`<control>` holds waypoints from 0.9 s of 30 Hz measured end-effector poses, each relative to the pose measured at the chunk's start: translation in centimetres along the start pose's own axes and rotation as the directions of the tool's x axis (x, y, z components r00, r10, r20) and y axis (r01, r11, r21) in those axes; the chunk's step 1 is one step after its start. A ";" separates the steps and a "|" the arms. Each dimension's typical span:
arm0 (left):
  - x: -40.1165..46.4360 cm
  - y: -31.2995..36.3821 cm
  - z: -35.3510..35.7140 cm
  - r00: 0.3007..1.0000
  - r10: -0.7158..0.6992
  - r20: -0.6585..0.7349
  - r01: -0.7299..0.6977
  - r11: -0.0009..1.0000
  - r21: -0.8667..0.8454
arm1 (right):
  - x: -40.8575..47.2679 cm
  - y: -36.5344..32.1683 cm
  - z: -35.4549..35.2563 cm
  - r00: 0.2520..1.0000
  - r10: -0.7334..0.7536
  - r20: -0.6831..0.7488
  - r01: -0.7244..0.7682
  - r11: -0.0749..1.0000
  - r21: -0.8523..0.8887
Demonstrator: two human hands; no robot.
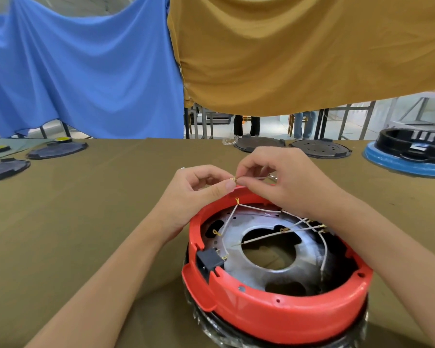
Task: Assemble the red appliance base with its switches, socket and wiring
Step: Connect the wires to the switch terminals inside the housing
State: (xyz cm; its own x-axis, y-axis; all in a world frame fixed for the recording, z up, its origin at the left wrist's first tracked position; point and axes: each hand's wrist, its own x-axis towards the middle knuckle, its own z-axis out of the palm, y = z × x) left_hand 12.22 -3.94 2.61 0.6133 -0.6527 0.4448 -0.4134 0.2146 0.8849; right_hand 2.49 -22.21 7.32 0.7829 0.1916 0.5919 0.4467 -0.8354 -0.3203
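Red appliance base (274, 312) lies upturned at near edge of olive-covered table (86, 222), black socket (209, 262) in its left wall, white wires (261, 209) strung over the metal plate (236, 247).
Both hands meet above its far rim: left hand (194, 192) and right hand (284, 177) each pinch a small brass terminal (232, 179) between fingertips. Beyond: dark round lids (57, 149), a blue-and-black base (409, 154); blue cloth (86, 71) and mustard cloth (299, 51) hang behind.
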 end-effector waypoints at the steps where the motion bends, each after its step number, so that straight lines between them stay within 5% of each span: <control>1: 0.0 -0.1 0.0 1.000 0.001 -0.003 -0.001 1.000 0.003 | -0.1 0.0 0.0 1.000 0.017 -0.002 -0.017 1.000 0.010; 11: 0.0 0.1 -0.1 1.000 -0.014 -0.027 0.015 0.999 0.045 | -0.3 -0.1 0.2 0.999 0.039 0.034 -0.041 0.998 0.039; 18: 0.1 0.1 -1.1 0.920 -0.378 0.101 0.360 0.919 0.164 | -0.4 -0.2 -0.7 0.990 0.135 0.029 -0.138 0.974 0.181; 27: 1.5 -0.8 0.0 0.943 -0.251 -0.220 0.284 0.949 0.137 | -1.1 -0.7 -1.5 0.980 0.088 0.178 -0.125 0.970 0.208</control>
State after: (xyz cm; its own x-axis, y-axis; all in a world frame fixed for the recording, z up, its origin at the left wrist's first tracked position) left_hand 13.53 -5.09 2.61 0.8298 -0.5094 0.2280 -0.3104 -0.0817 0.9471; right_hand 0.65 -22.62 8.04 0.8837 0.2054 0.4205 0.4254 -0.7270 -0.5390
